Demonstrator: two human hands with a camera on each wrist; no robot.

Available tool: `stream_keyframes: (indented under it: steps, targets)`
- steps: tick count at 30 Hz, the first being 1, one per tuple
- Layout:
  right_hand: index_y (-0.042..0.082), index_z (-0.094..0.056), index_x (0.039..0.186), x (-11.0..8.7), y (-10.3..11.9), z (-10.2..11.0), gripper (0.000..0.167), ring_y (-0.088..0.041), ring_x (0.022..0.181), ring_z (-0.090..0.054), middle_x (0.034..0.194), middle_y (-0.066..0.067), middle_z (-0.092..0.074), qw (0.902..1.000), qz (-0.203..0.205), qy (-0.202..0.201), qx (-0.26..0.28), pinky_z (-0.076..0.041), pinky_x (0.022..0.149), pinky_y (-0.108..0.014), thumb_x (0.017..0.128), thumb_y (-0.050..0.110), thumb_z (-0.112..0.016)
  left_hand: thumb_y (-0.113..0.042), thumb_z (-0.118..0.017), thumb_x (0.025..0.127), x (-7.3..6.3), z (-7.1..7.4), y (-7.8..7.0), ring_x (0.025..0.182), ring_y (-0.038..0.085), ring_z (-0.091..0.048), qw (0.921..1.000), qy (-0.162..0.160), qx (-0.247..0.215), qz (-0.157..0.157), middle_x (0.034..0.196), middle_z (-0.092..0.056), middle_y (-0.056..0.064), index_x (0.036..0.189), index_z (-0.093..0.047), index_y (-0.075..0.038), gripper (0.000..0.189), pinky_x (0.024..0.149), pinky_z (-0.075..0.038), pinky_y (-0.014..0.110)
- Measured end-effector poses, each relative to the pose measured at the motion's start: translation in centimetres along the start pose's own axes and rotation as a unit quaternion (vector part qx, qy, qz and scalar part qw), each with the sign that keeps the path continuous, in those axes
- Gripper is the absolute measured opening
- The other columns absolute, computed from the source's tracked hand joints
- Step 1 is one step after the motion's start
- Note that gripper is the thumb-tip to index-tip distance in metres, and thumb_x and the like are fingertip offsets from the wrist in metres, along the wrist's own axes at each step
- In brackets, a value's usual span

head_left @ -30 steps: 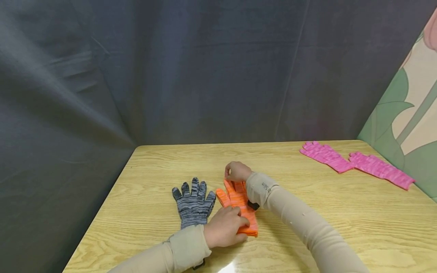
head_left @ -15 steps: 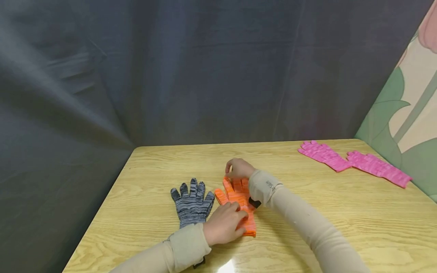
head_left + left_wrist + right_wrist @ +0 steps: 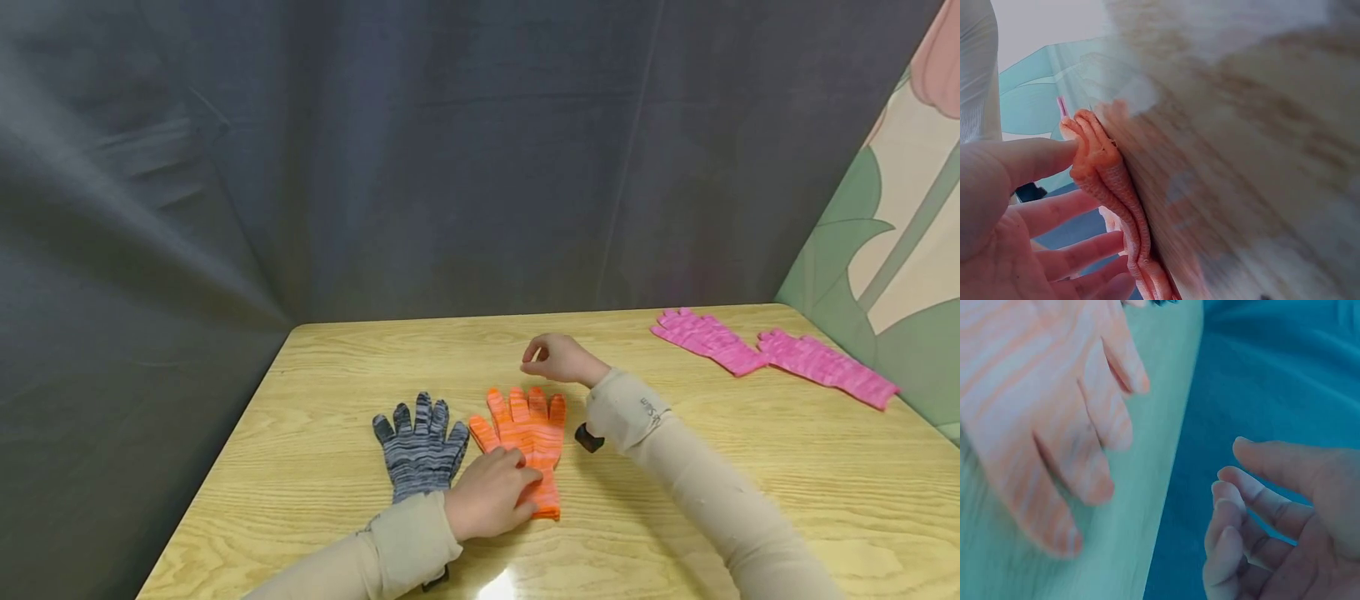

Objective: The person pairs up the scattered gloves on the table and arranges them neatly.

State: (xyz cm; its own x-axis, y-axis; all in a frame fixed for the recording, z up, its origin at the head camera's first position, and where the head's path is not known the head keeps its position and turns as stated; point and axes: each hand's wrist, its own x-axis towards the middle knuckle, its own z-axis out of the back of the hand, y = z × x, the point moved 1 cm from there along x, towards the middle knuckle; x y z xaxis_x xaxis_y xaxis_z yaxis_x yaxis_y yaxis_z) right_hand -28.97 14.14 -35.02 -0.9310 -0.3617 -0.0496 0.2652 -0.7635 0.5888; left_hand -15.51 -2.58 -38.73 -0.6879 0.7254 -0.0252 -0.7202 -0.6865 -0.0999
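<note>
An orange striped knit glove point(image 3: 536, 437) lies flat on the table, fingers pointing away from me. My left hand point(image 3: 493, 493) rests on its lower part. In the left wrist view, the thumb touches the layered cuff point(image 3: 1094, 153) and the other fingers lie nearly straight against the knit. Beyond the glove's fingertips, my right hand point(image 3: 561, 358) is raised with loosely bent fingers and holds nothing; the right wrist view shows a gap between its thumb and fingers. A grey-black striped knit glove point(image 3: 422, 450) lies to the left, its cuff hidden by my left forearm.
Two pink knit gloves point(image 3: 708, 340) point(image 3: 825, 367) lie end to end at the far right of the wooden table point(image 3: 360, 358). A dark curtain point(image 3: 465, 167) hangs behind and to the left. A flower-patterned panel point(image 3: 900, 250) borders the right side.
My right hand has let go of the orange glove's fingertips and moved up and right, uncovering its fingers. My left hand stays on the glove, almost still.
</note>
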Motion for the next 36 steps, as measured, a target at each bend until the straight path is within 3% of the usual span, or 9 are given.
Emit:
stream_keyframes:
  steps: [4, 18, 23, 29, 36]
  targets:
    - [0.002, -0.064, 0.097, -1.0, -1.3, 1.3, 0.02, -0.032, 0.07, -0.061, 0.076, -0.017, -0.061, 0.9996, -0.012, -0.016, 0.02, -0.044, 0.055, -0.026, 0.089, 0.02, -0.061, -0.035, -0.061, 0.089, -0.1, 0.0, 0.0, 0.084, 0.011, -0.051, 1.0, 0.002, -0.002, -0.004, 0.103, -0.061, -0.001, 0.118, -0.065, -0.023, 0.032, 0.07, -0.042, 0.022]
    - [-0.004, -0.06, 0.102, -3.7, -7.0, 5.5, 0.026, -0.019, 0.067, -0.059, 0.075, -0.009, -0.061, 0.9954, -0.066, -0.067, 0.018, -0.046, 0.058, -0.026, 0.091, 0.02, -0.057, -0.034, -0.061, 0.088, -0.2, 0.0, 0.1, 0.082, 0.009, -0.049, 0.9999, 0.005, -0.009, -0.004, 0.098, -0.06, -0.003, 0.121, -0.063, -0.024, 0.034, 0.07, -0.039, 0.02]
    - [-0.006, -0.058, 0.103, -4.4, -8.3, 6.3, 0.03, -0.023, 0.071, -0.061, 0.076, -0.008, -0.062, 0.9932, -0.084, -0.078, 0.02, -0.047, 0.059, -0.026, 0.092, 0.021, -0.056, -0.034, -0.062, 0.088, -0.2, 0.1, 0.1, 0.082, 0.009, -0.049, 0.9999, 0.008, -0.012, -0.001, 0.099, -0.06, -0.002, 0.122, -0.063, -0.024, 0.035, 0.07, -0.039, 0.021]
    - [-0.008, -0.057, 0.106, -5.1, -9.4, 7.2, 0.031, -0.026, 0.074, -0.061, 0.083, -0.014, -0.062, 0.9907, -0.097, -0.092, 0.024, -0.051, 0.064, -0.032, 0.093, 0.02, -0.055, -0.035, -0.062, 0.088, -0.1, 0.0, 0.2, 0.083, 0.01, -0.05, 0.9999, 0.009, -0.014, 0.0, 0.102, -0.06, -0.002, 0.122, -0.063, -0.025, 0.036, 0.071, -0.041, 0.021]
    - [-0.01, -0.055, 0.106, -5.6, -10.6, 7.8, 0.033, -0.028, 0.077, -0.062, 0.094, -0.026, -0.06, 0.9881, -0.107, -0.107, 0.028, -0.048, 0.061, -0.025, 0.093, 0.02, -0.054, -0.037, -0.062, 0.087, -0.1, -0.1, 0.2, 0.078, 0.009, -0.048, 0.9999, -0.014, 0.003, -0.004, 0.099, -0.059, -0.002, 0.117, -0.065, -0.023, 0.033, 0.065, -0.037, 0.019]
